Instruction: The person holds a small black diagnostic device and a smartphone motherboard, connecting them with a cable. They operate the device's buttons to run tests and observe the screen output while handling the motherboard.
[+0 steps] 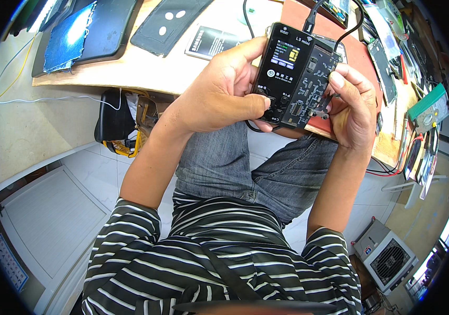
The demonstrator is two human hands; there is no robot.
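A black handheld electronic tester [279, 76] is tilted over the near edge of the table, its small screen lit and a bare circuit board [313, 79] along its right side. My left hand [224, 89] grips its left side, fingers behind and thumb across the lower buttons. At the board's right edge, my right hand [355, 100] is closed, thumb and fingers pinching; what lies between them is too small to make out. A black cable plug [310, 23] enters the tester's top edge. Beside a small metal part [316, 113] on the lower board are the right fingers.
A phone battery [211, 42] and a dark cover with white spots [169, 23] lie left on the wooden table [130, 73]. Blue cloth [69, 39] rests on a dark flat device. Right, a red mat [295, 13], phone parts and a green multimeter [428, 113] crowd the tabletop.
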